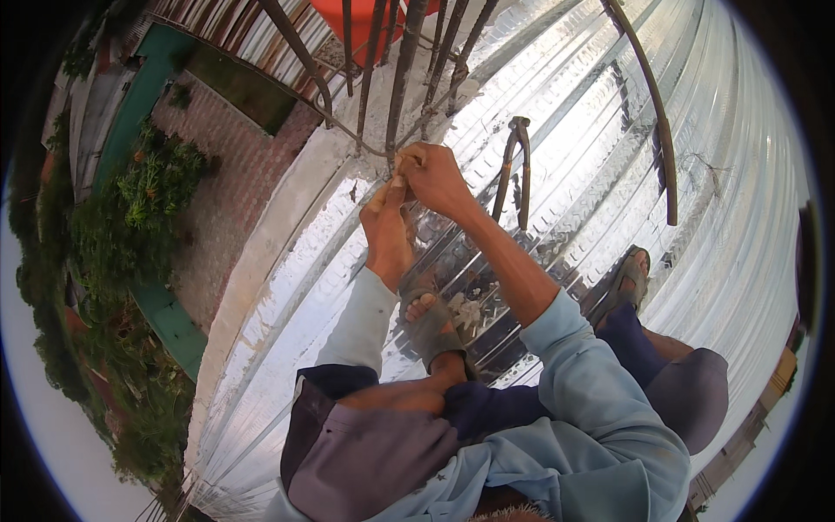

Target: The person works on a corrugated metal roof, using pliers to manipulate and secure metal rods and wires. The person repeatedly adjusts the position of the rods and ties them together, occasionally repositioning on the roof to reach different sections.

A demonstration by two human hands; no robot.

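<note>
Both my hands meet at a corner of the upright rebar cluster (404,74), where a thin stirrup (356,139) bends round the bars. My right hand (435,180) pinches at that corner with its fingers curled. Just below and left of it, my left hand (386,228) is closed too, thumb and fingertips pressed together. Whatever sits between the fingertips is too small to make out. A pair of pincers (504,177) with worn handles lies on the ribbed metal sheet (574,113), right of my right hand.
On the right, a bent loose steel bar (658,109) lies across the sheet. A red object (361,19) stands behind the rebar. Along the left runs a pale concrete edge (261,252), with brick paving (222,174) and trees far below. My sandalled feet (428,326) rest on the sheet.
</note>
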